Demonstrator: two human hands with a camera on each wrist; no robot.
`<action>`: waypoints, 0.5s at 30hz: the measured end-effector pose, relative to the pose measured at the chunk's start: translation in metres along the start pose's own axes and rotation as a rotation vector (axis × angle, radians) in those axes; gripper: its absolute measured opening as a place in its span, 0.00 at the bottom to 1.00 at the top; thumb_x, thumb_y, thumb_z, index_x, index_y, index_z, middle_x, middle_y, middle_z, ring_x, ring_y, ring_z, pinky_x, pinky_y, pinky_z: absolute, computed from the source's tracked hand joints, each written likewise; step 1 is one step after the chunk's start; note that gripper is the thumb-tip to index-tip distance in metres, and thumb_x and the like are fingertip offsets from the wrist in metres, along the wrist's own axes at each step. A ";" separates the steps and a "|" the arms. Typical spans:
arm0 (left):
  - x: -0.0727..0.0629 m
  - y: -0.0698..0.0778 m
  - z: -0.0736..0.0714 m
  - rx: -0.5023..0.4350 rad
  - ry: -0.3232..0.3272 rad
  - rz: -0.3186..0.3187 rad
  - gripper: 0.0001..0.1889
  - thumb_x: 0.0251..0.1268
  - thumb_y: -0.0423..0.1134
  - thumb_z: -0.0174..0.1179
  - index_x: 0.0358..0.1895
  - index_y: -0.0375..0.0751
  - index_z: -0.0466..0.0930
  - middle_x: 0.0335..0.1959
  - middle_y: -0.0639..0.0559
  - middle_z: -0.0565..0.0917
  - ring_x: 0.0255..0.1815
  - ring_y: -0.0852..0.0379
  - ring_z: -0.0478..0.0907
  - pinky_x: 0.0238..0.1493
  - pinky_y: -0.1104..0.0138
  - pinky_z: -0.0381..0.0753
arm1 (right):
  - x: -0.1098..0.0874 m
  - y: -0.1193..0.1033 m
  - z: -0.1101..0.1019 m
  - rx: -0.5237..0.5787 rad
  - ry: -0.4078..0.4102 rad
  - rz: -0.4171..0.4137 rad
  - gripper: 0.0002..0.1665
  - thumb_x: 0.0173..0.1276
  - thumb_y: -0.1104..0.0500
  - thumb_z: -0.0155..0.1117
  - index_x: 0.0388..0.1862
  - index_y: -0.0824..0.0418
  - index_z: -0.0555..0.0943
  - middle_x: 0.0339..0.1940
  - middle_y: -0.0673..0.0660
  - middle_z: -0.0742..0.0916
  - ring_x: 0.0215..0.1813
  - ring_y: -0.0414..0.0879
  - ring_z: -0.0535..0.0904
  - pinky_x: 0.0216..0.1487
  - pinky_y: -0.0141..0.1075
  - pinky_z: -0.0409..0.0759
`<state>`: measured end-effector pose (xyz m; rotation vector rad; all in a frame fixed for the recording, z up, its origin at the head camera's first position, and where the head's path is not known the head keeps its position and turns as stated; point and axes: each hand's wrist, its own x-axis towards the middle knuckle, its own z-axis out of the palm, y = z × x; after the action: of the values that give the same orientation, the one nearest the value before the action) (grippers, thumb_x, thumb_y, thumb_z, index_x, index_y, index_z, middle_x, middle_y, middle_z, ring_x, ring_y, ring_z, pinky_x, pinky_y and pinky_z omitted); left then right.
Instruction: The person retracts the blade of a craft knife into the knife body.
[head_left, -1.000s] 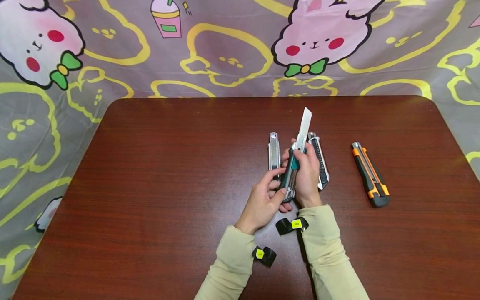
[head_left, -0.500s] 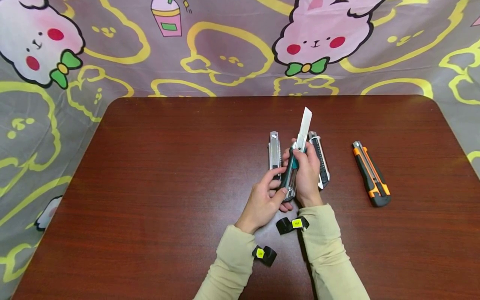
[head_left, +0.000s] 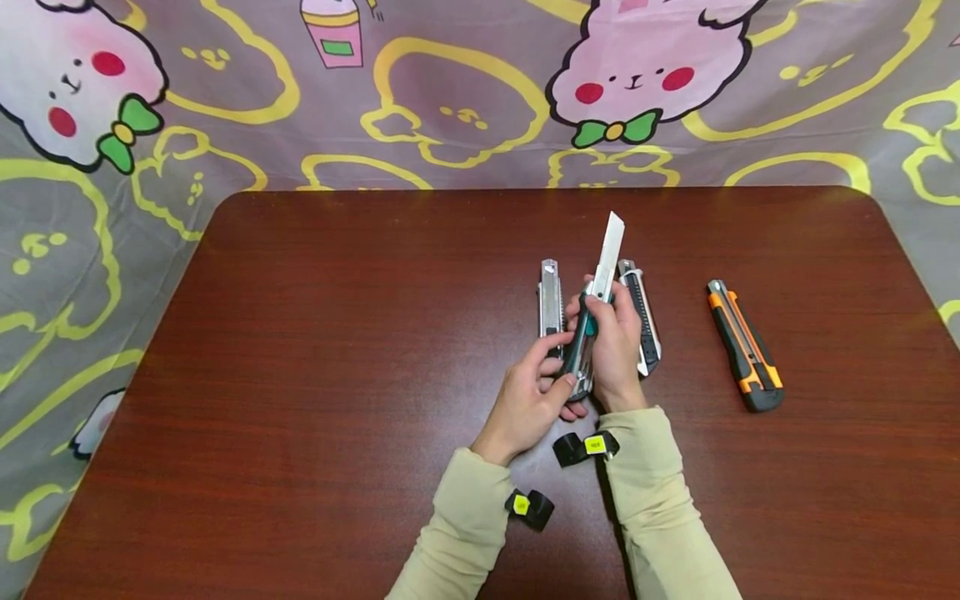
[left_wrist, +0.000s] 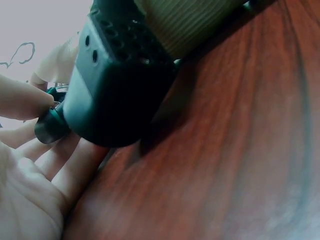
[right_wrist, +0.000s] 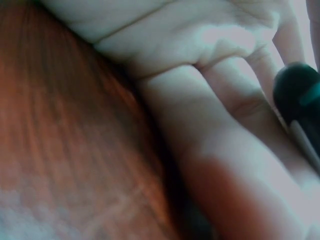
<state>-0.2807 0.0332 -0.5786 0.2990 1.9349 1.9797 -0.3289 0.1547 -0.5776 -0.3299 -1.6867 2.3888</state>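
Observation:
A snap-off utility knife [head_left: 582, 354] with a dark and teal handle is held up over the table, its long blade [head_left: 611, 242] out and pointing away. My right hand [head_left: 618, 358] grips the upper handle, the thumb lying on top near the teal slider. At the handle's rear end, my left hand [head_left: 521, 408] pinches it between thumb and fingers. The left wrist view shows the left thumb [left_wrist: 25, 100] on the knife's rounded end [left_wrist: 51, 125]. In the right wrist view, the dark handle end [right_wrist: 298, 92] lies beyond blurred fingers.
A silver utility knife [head_left: 551, 296] lies left of the held one, partly behind the left hand. Right of the right hand lies a white-and-black utility knife [head_left: 643, 321]. Farther right is an orange-and-black utility knife [head_left: 744, 346]. All lie on a brown wooden table [head_left: 337, 350] before a patterned cloth.
The head view has shifted slightly, so the table and cloth sit a little higher in it. Both hands keep the same hold on the utility knife.

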 end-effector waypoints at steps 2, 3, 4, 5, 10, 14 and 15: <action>0.000 0.000 0.000 0.002 0.000 -0.003 0.27 0.66 0.25 0.50 0.68 0.44 0.63 0.46 0.33 0.84 0.27 0.36 0.84 0.25 0.60 0.88 | 0.000 0.000 0.000 -0.007 0.002 0.001 0.13 0.71 0.66 0.45 0.53 0.64 0.71 0.24 0.49 0.83 0.24 0.39 0.76 0.27 0.25 0.79; 0.000 0.000 0.000 0.002 0.000 -0.003 0.27 0.66 0.25 0.50 0.68 0.44 0.63 0.46 0.33 0.84 0.27 0.36 0.84 0.25 0.60 0.88 | 0.001 0.000 0.000 -0.010 0.002 0.001 0.14 0.71 0.66 0.45 0.53 0.64 0.71 0.24 0.49 0.83 0.24 0.39 0.76 0.27 0.25 0.79; 0.000 0.000 0.000 0.001 -0.001 -0.003 0.27 0.66 0.25 0.50 0.68 0.44 0.63 0.45 0.32 0.84 0.27 0.36 0.84 0.25 0.60 0.88 | 0.001 0.000 0.000 -0.012 0.003 0.002 0.14 0.71 0.67 0.45 0.53 0.65 0.71 0.23 0.49 0.83 0.24 0.39 0.76 0.27 0.25 0.79; 0.001 0.000 0.000 0.000 0.000 -0.003 0.27 0.66 0.25 0.50 0.68 0.43 0.63 0.45 0.32 0.84 0.27 0.36 0.84 0.25 0.60 0.88 | 0.001 0.000 0.000 -0.016 0.005 0.004 0.14 0.71 0.67 0.45 0.53 0.65 0.71 0.23 0.49 0.83 0.24 0.39 0.76 0.27 0.25 0.79; 0.001 -0.001 0.000 -0.005 0.005 -0.006 0.27 0.66 0.24 0.50 0.68 0.42 0.64 0.44 0.31 0.84 0.27 0.35 0.84 0.25 0.59 0.88 | 0.001 0.000 0.001 -0.040 0.019 0.016 0.13 0.70 0.67 0.46 0.52 0.63 0.72 0.23 0.48 0.83 0.23 0.39 0.76 0.27 0.25 0.79; 0.001 -0.001 0.000 -0.003 0.007 -0.010 0.27 0.66 0.24 0.50 0.68 0.43 0.64 0.44 0.32 0.84 0.27 0.36 0.84 0.26 0.59 0.88 | 0.002 0.000 0.001 -0.058 0.022 0.025 0.15 0.70 0.66 0.47 0.53 0.65 0.72 0.22 0.47 0.83 0.23 0.38 0.76 0.27 0.25 0.79; 0.001 0.000 0.000 -0.002 0.007 -0.010 0.27 0.66 0.24 0.50 0.68 0.43 0.64 0.44 0.32 0.84 0.27 0.36 0.84 0.26 0.59 0.88 | 0.002 0.001 0.001 -0.061 0.022 0.027 0.15 0.70 0.66 0.47 0.54 0.66 0.72 0.22 0.47 0.83 0.23 0.38 0.76 0.27 0.25 0.79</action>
<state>-0.2810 0.0337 -0.5790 0.2821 1.9345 1.9791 -0.3306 0.1542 -0.5780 -0.3887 -1.7589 2.3476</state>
